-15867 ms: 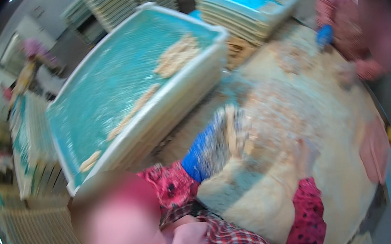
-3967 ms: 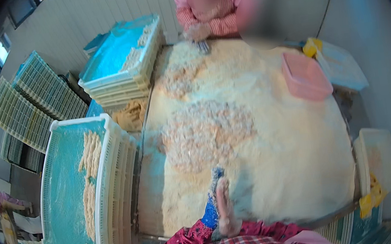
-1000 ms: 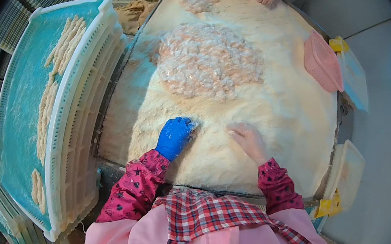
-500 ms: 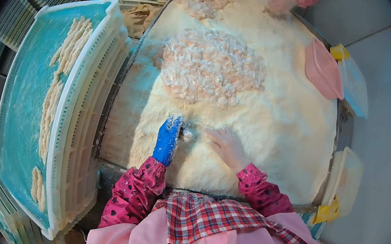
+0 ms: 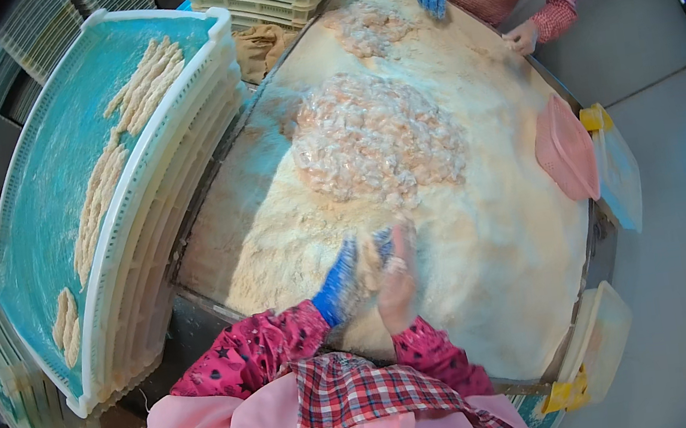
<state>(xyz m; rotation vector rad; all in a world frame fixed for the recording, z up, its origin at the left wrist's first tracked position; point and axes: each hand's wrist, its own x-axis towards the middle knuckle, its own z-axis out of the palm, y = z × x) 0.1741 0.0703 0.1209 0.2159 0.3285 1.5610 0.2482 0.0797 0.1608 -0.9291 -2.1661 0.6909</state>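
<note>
From my remote seat I see L hand (image 5: 340, 284) and R hand (image 5: 396, 289) close together, prob. w/ floured piece (image 5: 367, 273) between; blur, so cannot tell if fingers clamp it. Pinkish pile (image 5: 376, 136) lies just beyond, apparently for easy reach.

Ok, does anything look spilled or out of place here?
Nothing looks clearly damaged. The powder spreads so broadly that it hardly reads as a spill. Only mildly odd: in the tray, a small bunch of strips lies apart from the longer row.
</note>
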